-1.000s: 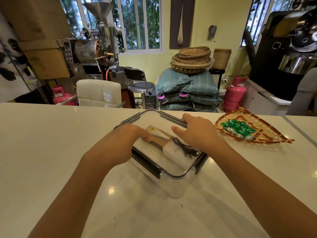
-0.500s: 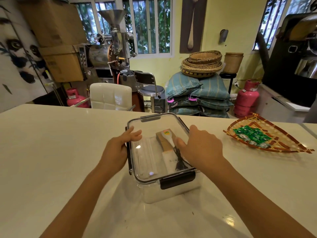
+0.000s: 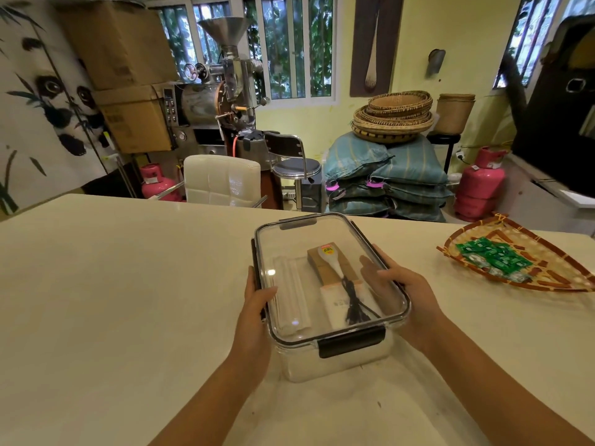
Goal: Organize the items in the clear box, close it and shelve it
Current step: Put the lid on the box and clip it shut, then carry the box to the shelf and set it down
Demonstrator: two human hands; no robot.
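Observation:
The clear box (image 3: 335, 365) stands on the pale table (image 3: 128, 284) with its transparent lid (image 3: 299, 239) lying flat on top. Through the lid I see a white spoon-like tool (image 3: 331, 260) on a brown packet (image 3: 322, 268), a black cord (image 3: 354, 304) on a white packet, and a clear wrapped bundle (image 3: 289, 294). A black latch (image 3: 352, 341) sits on the near edge. My left hand (image 3: 256, 304) grips the left side with the thumb on the lid. My right hand (image 3: 402, 288) grips the right side, thumb over the lid's edge.
A woven tray (image 3: 547, 278) with several green sachets (image 3: 492, 255) lies on the table to the right. Beyond the far table edge stand a white chair (image 3: 222, 180), a black stool (image 3: 294, 165), stacked sacks (image 3: 386, 178) and pink gas cylinders (image 3: 481, 185).
The lid has gone from tilted to flat on the box. Both hands slid from the lid's top down to the box's left and right sides.

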